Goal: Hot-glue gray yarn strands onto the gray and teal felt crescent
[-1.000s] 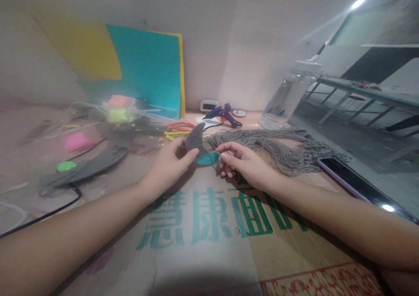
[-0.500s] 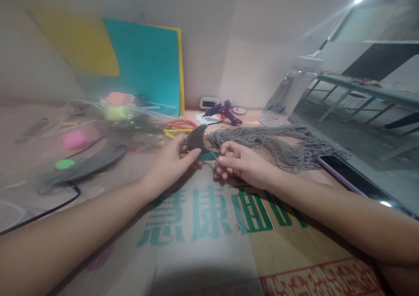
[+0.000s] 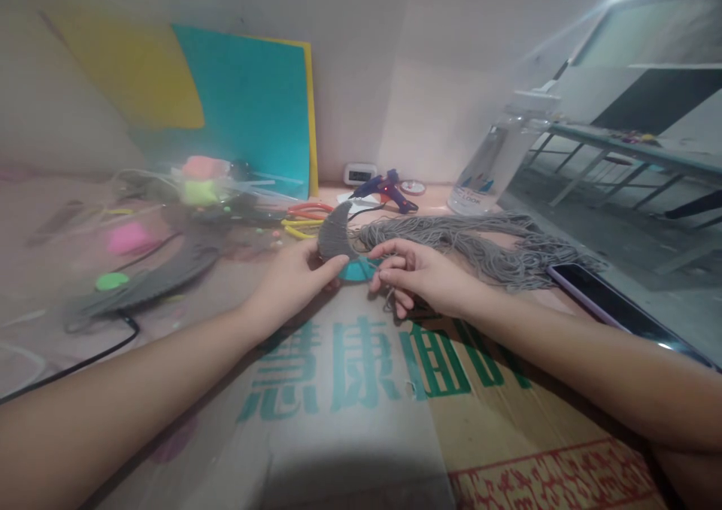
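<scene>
Since the earlier frame the right hand point(image 3: 423, 275) has spread its index finger toward the work, and more teal shows beneath the grey crescent piece point(image 3: 335, 233).

Nearest me lies the cardboard point(image 3: 350, 450) with its green lettering. Above it, I see the left hand point(image 3: 294, 275) clamped on the crescent piece, thumb in front, one tip pointing up. The right hand is just beside it, fingers loosely curled about a thin grey strand point(image 3: 386, 299); I cannot tell whether thumb and finger pinch it.

I judge this as winding. To do it well, I would keep the left grip low and steady, hold light, even tension, and lay each turn snug against the last, since a curved edge probably lets slack turns slide. The loose loop below the right fingers could snag, so I would keep it free.

Beyond, the grey yarn bundle point(image 3: 508, 247) spreads over the worktop point(image 3: 434, 203), with the phone point(image 3: 609, 303) at its right end. Farther back stand the glue gun point(image 3: 389, 189), small clock point(image 3: 359, 174) and clear bottle point(image 3: 490, 164).
</scene>
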Available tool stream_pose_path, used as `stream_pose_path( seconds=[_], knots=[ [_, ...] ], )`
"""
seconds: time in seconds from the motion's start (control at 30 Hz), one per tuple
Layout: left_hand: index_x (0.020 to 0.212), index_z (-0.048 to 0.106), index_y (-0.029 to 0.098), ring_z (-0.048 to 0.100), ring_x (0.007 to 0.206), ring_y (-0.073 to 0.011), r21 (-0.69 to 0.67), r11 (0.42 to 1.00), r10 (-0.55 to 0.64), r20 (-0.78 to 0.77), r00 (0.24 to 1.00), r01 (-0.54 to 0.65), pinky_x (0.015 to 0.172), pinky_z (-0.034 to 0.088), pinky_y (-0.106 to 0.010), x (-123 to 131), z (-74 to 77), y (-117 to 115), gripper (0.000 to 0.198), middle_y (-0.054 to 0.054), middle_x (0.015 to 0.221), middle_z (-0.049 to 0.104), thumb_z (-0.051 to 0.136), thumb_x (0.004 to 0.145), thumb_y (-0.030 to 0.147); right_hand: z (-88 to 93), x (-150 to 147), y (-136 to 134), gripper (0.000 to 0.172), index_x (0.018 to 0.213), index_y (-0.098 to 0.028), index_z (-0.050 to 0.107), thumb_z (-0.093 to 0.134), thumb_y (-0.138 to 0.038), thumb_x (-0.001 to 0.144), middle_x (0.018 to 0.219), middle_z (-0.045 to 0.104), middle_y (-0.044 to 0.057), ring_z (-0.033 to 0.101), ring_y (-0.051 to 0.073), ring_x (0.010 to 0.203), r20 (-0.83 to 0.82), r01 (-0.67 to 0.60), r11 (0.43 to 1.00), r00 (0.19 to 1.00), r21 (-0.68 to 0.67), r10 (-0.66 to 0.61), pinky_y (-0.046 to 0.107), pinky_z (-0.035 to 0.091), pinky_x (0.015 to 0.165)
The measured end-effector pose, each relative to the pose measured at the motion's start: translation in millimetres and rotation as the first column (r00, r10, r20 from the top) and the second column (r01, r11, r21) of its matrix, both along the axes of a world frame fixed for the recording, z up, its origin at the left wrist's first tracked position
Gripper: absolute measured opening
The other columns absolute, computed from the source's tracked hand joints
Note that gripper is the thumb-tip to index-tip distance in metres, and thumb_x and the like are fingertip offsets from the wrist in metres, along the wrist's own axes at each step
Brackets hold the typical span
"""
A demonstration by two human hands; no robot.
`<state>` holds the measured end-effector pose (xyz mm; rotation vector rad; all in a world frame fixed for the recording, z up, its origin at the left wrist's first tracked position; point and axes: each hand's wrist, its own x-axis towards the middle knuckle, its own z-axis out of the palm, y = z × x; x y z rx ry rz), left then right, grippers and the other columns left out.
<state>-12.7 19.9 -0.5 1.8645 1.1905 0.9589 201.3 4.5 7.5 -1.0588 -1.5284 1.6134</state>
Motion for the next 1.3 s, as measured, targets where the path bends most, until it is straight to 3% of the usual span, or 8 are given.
stream_pose_path(
  seconds=[0.2,0.3,0.47,0.7,0.9,1.1,1.23,1.3],
  knots=[
    [0.081,0.063,0.017,0.060,0.055,-0.0139,-0.004,1.000,-0.024,0.005,1.000,0.024,0.053,0.043,-0.024,0,-0.5,0,0.019,0.001,0.065,0.067,0.059,0.086,0.035,11.9,14,11,0.018,0.100,-0.019,0.063,0.063,-0.026,0.084,0.057,0.055,-0.006,0.054,0.009,0.044,0.223,0.042,0.984,0.972,0.174,-0.081,0.023,0.048,0.045],
    [0.085,0.062,0.017,0.060,0.054,-0.0135,-0.035,0.999,-0.024,0.033,0.999,0.025,0.052,0.044,-0.023,0,-1.4,0,0.019,0.001,0.066,0.067,0.059,0.086,0.037,28.2,25,17,0.011,0.090,-0.020,0.070,0.065,-0.024,0.081,0.067,0.066,-0.001,0.059,0.012,0.057,0.477,-0.098,0.933,0.875,0.348,-0.086,0.025,0.046,0.053],
    [0.085,0.060,0.017,0.061,0.055,-0.0135,-0.090,0.995,-0.043,0.055,0.998,0.048,0.050,0.045,-0.022,0,-2.7,0,0.021,0.001,0.065,0.067,0.060,0.085,0.038,45.0,32,18,0.014,0.073,-0.020,0.069,0.062,-0.026,0.083,0.069,0.070,0.002,0.062,0.017,0.064,0.710,-0.245,0.890,0.695,0.384,-0.115,0.029,0.044,0.060],
    [0.080,0.059,0.017,0.060,0.053,-0.0132,-0.177,0.981,-0.070,0.060,0.996,0.080,0.047,0.043,-0.021,0,-6.6,1,0.028,0.000,0.061,0.065,0.061,0.084,0.045,25.3,26,19,0.022,0.076,-0.019,0.061,0.054,-0.034,0.089,0.061,0.056,-0.002,0.051,0.013,0.058,0.510,-0.069,0.781,0.792,0.621,-0.335,0.027,0.036,0.058],
    [0.079,0.058,0.018,0.051,0.043,-0.0102,-0.238,0.964,-0.105,0.067,0.992,0.118,0.039,0.033,-0.020,-3,-6.9,3,0.032,0.002,0.056,0.060,0.063,0.082,0.050,13.9,29,24,0.020,0.078,-0.019,0.064,0.055,-0.033,0.089,0.065,0.059,-0.001,0.053,0.014,0.061,0.476,0.001,0.777,0.790,0.629,-0.387,0.028,0.039,0.061],
    [0.086,0.060,0.018,0.048,0.042,-0.0093,-0.278,0.946,-0.137,0.132,0.982,0.169,0.037,0.030,-0.019,-5,-7.2,4,0.032,0.003,0.058,0.057,0.064,0.081,0.050,9.2,30,24,0.018,0.095,-0.021,0.071,0.055,-0.025,0.089,0.097,0.072,0.005,0.064,0.022,0.091,0.537,-0.087,0.752,0.753,0.654,-0.380,0.037,0.046,0.083],
    [0.093,0.062,0.019,0.052,0.048,-0.0100,-0.231,0.955,-0.154,0.157,0.975,0.188,0.042,0.035,-0.019,-4,-6.4,4,0.031,0.003,0.058,0.057,0.064,0.083,0.047,18.6,24,13,0.029,0.114,-0.024,0.065,0.054,-0.019,0.088,0.121,0.065,0.005,0.060,0.022,0.107,0.344,-0.006,0.663,0.858,0.749,-0.381,0.038,0.047,0.091],
    [0.098,0.063,0.019,0.052,0.050,-0.0100,-0.222,0.953,-0.168,0.186,0.968,0.208,0.044,0.036,-0.019,-3,-5.8,4,0.031,0.003,0.059,0.056,0.064,0.083,0.046,22.7,19,7,0.027,0.114,-0.025,0.064,0.053,-0.021,0.090,0.121,0.064,0.004,0.063,0.019,0.093,0.252,0.063,0.736,0.917,0.674,-0.309,0.033,0.051,0.077]
  ],
)
